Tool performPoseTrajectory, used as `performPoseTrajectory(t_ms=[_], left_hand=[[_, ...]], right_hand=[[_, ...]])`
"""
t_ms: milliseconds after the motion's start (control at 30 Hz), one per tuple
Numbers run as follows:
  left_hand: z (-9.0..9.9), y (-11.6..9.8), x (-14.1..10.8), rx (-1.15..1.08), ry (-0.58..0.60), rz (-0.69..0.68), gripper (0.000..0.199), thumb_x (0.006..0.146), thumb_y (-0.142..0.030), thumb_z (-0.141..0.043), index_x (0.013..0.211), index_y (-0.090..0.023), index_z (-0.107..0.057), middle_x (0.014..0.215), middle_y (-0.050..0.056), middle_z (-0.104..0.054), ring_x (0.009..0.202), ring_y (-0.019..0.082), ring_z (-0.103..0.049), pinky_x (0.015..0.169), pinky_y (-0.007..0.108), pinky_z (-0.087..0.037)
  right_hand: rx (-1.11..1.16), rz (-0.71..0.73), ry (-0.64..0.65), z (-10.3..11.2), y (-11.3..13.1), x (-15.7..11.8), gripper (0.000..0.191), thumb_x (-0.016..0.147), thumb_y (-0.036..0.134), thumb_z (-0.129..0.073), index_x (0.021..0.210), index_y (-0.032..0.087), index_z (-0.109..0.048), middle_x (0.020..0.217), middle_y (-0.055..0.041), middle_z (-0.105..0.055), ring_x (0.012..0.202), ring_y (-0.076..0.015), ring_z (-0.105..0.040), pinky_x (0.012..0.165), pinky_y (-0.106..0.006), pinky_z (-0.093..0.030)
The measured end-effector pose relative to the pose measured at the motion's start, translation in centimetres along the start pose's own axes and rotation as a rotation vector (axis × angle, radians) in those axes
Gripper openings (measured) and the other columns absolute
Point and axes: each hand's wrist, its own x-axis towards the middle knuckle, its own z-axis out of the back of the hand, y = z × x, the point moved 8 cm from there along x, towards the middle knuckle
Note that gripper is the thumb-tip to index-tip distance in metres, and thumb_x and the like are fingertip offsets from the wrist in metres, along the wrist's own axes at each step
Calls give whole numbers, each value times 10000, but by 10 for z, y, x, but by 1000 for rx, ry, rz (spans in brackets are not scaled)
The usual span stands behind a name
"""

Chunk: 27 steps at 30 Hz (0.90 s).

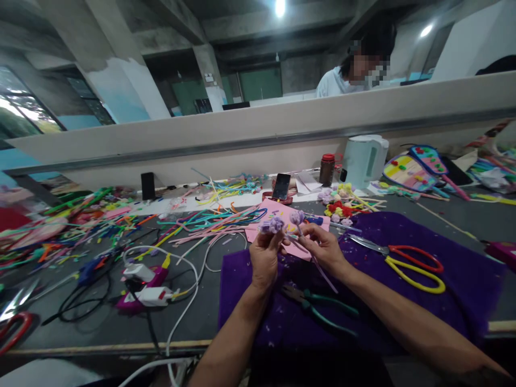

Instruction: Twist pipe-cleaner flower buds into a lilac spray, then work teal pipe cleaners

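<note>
My left hand (265, 257) pinches a fuzzy lavender flower (272, 226) from below, its fingers closed around the base. In my right hand (322, 248) is the stem of a second lavender pipe-cleaner flower (297, 217), whose pale stem (324, 277) slants down past the palm. The two flower heads stand close together, a small gap between them. Beneath the hands lie a pink sheet (258, 232) and a purple cloth (242, 279). Pliers with green handles (318, 306) rest on the cloth just below. Scissors with red and yellow handles (397, 258) lie right of my right hand.
Pipe cleaners (226, 223) spread leftward, near a power strip (145, 287) with white cables. Behind stand a phone (281, 186), a brown jar (327, 170) and a pale kettle (363, 161). Finished flowers (342, 207) lie at centre right. A person (334, 80) sits beyond the partition.
</note>
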Motion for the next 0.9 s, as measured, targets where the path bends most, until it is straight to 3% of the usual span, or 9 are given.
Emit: performPoseTrajectory(t_ms=[200,433,667,900], left_hand=[[-19,15,6,-166,82,192,254,576,-263,-713,745,-130,-577,675,-1,-615,471,58,-521,374,155,-360],[-6,53,6,-217,39,436,240,598,-251,-697,756,-131,-564,649,-29,-572,460,23,-494,364,115,-323],[-7,62,6,-209,77,435,240,615,-252,-690,785,-133,-569,656,-31,-558,483,28,-507,350,108,-332],[-9,89,7,-158,191,551,268,620,-282,-685,802,-116,-579,622,-22,-552,407,8,-449,330,101,-314]], right_hand=[[214,-118,83,-7,-2,-1,174,773,358,-524,783,185,-516,702,1,-575,592,-115,-552,557,-253,-465],[185,-208,169,-14,-17,-2,170,761,337,-536,751,168,-517,639,22,-526,507,-86,-507,463,-207,-414],[178,-231,147,-14,-22,-4,161,747,321,-557,753,162,-534,628,25,-516,526,-81,-473,475,-200,-381],[335,-321,-1,4,-43,7,203,709,348,-588,760,160,-529,629,12,-577,496,-87,-508,409,-187,-352]])
